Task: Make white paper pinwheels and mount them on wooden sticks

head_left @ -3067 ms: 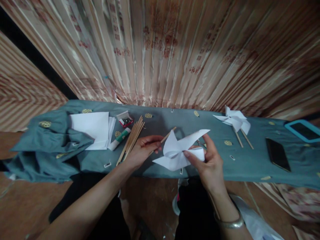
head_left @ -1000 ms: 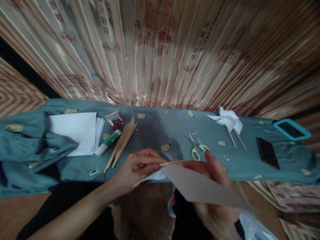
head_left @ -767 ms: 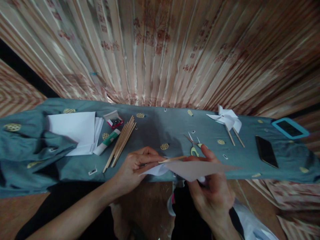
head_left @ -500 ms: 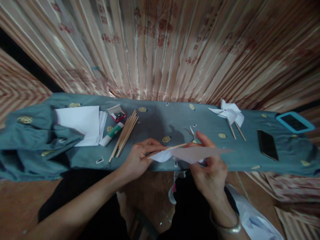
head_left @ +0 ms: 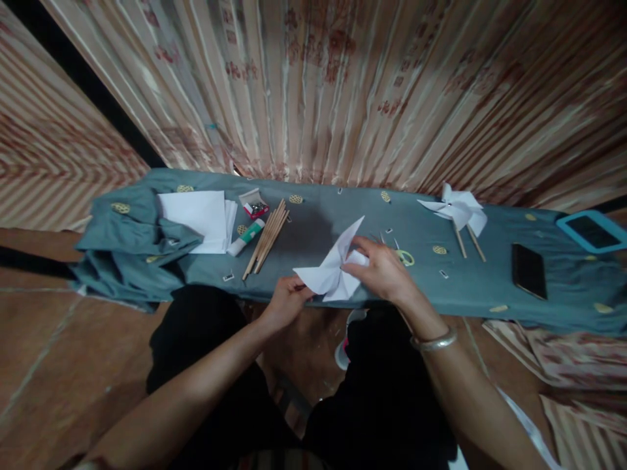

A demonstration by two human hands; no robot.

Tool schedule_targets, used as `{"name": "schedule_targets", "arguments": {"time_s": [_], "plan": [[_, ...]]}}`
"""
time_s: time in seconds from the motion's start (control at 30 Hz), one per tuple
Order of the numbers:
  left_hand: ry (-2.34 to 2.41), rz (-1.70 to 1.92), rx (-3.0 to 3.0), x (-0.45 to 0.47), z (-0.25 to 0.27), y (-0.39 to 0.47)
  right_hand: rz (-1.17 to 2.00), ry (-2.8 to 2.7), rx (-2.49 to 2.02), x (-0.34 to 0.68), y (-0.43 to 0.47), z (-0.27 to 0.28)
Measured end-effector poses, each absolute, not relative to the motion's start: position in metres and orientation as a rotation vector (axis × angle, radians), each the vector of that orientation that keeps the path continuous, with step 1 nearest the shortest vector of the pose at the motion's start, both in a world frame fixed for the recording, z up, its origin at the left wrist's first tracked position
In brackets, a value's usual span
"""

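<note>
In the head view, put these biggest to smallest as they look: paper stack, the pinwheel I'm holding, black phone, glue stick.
1. Paper stack and held pinwheel: too close to rank, the pinwheel being partly covered.
2. Black phone.
3. Glue stick.

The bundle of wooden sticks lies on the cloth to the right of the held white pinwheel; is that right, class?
Not right: the bundle of wooden sticks lies on the cloth to the left of the held white pinwheel, as the head view shows.
</note>
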State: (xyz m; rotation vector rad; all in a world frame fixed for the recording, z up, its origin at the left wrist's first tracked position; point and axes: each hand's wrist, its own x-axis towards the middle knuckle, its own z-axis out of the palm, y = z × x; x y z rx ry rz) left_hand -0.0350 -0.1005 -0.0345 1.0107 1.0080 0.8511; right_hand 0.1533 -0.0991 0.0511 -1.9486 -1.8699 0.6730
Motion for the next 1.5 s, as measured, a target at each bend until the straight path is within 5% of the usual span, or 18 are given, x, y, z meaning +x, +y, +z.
{"name": "schedule_targets", "arguments": {"time_s": [0.37, 1.5], "plan": [[1.072, 0.864, 0.311, -0.027, -0.052, -0.149, 0.871, -2.466, -1.903, 0.136, -0.065, 0.03], [0.943, 0.739, 0.146, -0.025, -0.072, -0.15, 1.006, -2.637, -1.864, 0.137, -0.03, 0.012]]}}
